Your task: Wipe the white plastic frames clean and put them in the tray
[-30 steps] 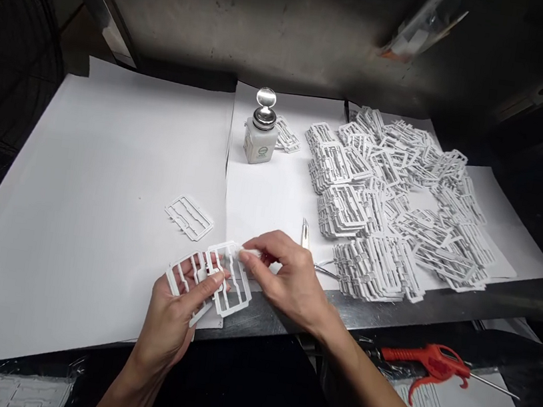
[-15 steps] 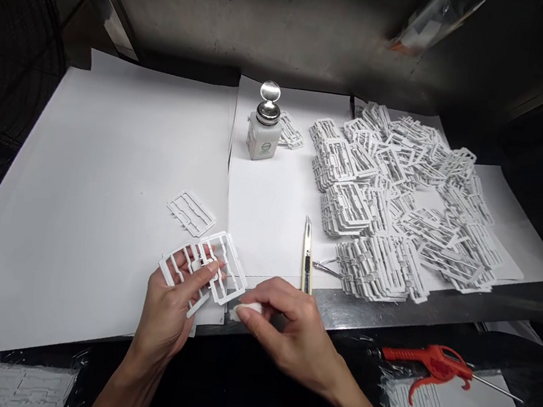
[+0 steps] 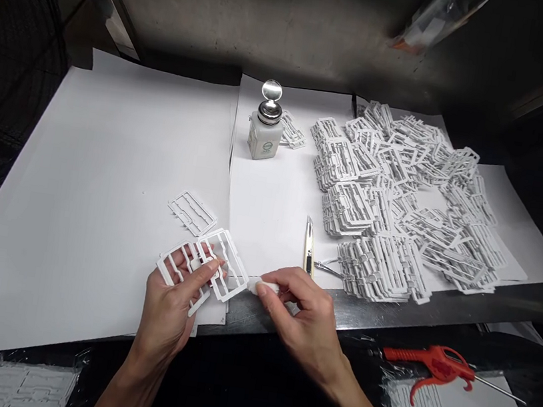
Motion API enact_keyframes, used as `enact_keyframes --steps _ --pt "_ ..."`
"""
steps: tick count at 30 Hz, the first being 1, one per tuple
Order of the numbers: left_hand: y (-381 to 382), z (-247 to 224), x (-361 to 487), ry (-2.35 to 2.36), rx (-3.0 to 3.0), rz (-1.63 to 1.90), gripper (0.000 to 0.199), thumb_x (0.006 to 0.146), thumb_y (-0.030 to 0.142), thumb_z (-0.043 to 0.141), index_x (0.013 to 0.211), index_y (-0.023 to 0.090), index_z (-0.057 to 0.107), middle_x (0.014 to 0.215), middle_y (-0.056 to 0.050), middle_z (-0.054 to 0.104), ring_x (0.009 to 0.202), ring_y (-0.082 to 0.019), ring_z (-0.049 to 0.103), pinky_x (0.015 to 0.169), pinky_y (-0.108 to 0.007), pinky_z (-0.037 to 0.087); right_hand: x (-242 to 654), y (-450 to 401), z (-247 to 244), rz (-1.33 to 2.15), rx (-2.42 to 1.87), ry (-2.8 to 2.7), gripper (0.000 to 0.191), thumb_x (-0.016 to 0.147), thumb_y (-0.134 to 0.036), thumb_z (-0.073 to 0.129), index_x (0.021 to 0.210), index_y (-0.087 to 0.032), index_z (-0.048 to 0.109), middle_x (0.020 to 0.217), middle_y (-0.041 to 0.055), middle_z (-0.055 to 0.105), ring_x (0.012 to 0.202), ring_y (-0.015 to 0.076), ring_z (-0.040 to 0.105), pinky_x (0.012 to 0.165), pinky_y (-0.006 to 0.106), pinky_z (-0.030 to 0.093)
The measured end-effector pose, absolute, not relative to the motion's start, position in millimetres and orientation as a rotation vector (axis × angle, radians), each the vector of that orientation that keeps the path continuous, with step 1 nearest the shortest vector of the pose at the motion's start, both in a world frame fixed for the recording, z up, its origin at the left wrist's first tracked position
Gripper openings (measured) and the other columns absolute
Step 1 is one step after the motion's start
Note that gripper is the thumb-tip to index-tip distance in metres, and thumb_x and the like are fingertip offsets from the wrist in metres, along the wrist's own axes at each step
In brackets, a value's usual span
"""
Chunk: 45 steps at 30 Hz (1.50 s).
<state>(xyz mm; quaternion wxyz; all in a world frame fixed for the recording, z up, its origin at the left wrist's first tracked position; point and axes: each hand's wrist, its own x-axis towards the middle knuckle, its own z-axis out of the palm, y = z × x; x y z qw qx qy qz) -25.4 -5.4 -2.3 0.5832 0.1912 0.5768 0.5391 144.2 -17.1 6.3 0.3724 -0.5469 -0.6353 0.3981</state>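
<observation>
My left hand (image 3: 170, 310) holds white plastic frames (image 3: 236, 267), at least two of them fanned apart, with the thumb pressed on top and fingers behind. My right hand (image 3: 309, 316) pinches a small wad of white cloth or cotton (image 3: 267, 288) between thumb and fingertips, just right of the frames; whether it touches them I cannot tell. One more white frame (image 3: 192, 213) lies on the paper beyond my left hand. A utility knife (image 3: 309, 249) with its blade out rests on the paper beyond my right hand.
A dispenser bottle (image 3: 264, 138) with a raised metal lid stands at the back, frames behind it. Heaped white frames (image 3: 379, 259) cover the right side. A red air blow gun (image 3: 441, 365) lies at the front right. White paper (image 3: 99, 206) covers the left side.
My right hand with the white wad has moved a little up and to the right. My left hand and its frames have hardly moved.
</observation>
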Motion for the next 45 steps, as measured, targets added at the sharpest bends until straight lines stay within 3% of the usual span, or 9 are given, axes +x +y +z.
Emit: enact_keyframes --steps 10,13,18,22,26,38,41,45 --pt "-7.7 -2.8 -20.6 1.352 0.464 1.274 0.021 0.069 0.018 0.071 0.089 0.014 0.065 0.084 -0.003 0.066 0.077 -0.016 0.062 0.069 -0.025 0.050 123.5 -21.6 10.7 1.132 -1.304 -1.714 0.008 0.085 -0.014 0.057 0.087 -0.014 0.064 0.078 0.0025 0.056 0.062 0.0113 0.050 0.057 0.022 0.041" --pt "-7.3 -2.5 -21.9 1.348 0.461 1.272 0.025 0.068 0.020 0.072 0.091 0.014 0.065 0.085 -0.005 0.067 0.078 -0.020 0.063 0.068 -0.030 0.052 136.7 -19.4 5.2 1.105 -1.490 -1.599 0.009 0.086 -0.018 0.056 0.080 -0.016 0.063 0.074 0.0007 0.056 0.058 0.0107 0.046 0.052 0.022 0.037" --pt "-7.1 -2.1 -21.9 1.295 0.433 1.216 0.028 0.068 0.020 0.073 0.093 0.013 0.065 0.085 -0.005 0.067 0.075 -0.018 0.064 0.067 -0.028 0.052 141.8 -17.9 -0.1 1.409 -1.508 -1.568 0.013 0.089 -0.029 0.055 0.089 -0.018 0.061 0.063 -0.0029 0.049 0.053 0.0105 0.041 0.047 0.021 0.033" --pt "-5.6 0.0 -20.1 1.231 0.345 1.199 0.032 0.074 0.033 0.067 0.100 0.014 0.064 0.092 -0.006 0.068 0.086 -0.019 0.064 0.077 -0.028 0.051 133.1 -16.4 11.8 1.009 -1.440 -1.937 0.010 0.088 -0.020 0.052 0.083 -0.017 0.060 0.070 -0.0010 0.050 0.055 0.0101 0.041 0.053 0.023 0.032" --pt "-1.3 3.6 -22.7 1.090 0.132 1.137 0.055 0.081 0.057 0.045 0.106 0.011 0.062 0.096 -0.013 0.068 0.096 -0.024 0.062 0.082 -0.033 0.050 131.2 -11.8 24.5 0.866 -1.302 -2.193 0.013 0.089 -0.017 0.047 0.084 -0.015 0.058 0.074 0.0015 0.050 0.061 0.0125 0.046 0.057 0.025 0.034" --pt "0.7 0.5 -25.7 0.953 0.009 1.135 0.061 0.080 0.059 0.045 0.109 0.008 0.061 0.110 -0.017 0.063 0.110 -0.029 0.055 0.088 -0.037 0.049 131.0 -12.8 29.1 0.723 -1.339 -2.313 0.014 0.091 -0.019 0.043 0.082 -0.016 0.054 0.074 0.0012 0.048 0.060 0.0141 0.047 0.055 0.026 0.034" --pt "-2.8 -0.7 -21.6 0.966 0.073 1.138 0.051 0.081 0.049 0.051 0.112 0.010 0.060 0.103 -0.014 0.065 0.102 -0.025 0.059 0.087 -0.035 0.049 121.1 -15.0 29.4 0.716 -1.267 -2.412 0.017 0.092 -0.019 0.042 0.081 -0.015 0.054 0.077 0.0033 0.050 0.064 0.0160 0.049 0.056 0.027 0.035" --pt "-4.1 -2.3 -21.0 0.917 0.030 1.083 0.044 0.085 0.044 0.048 0.109 0.010 0.061 0.087 -0.009 0.065 0.079 -0.017 0.061 0.077 -0.030 0.051 122.1 -14.6 32.2 1.011 -1.149 -2.298 0.012 0.091 -0.019 0.047 0.093 -0.015 0.058 0.084 0.0036 0.053 0.070 0.0149 0.051 0.061 0.024 0.040"
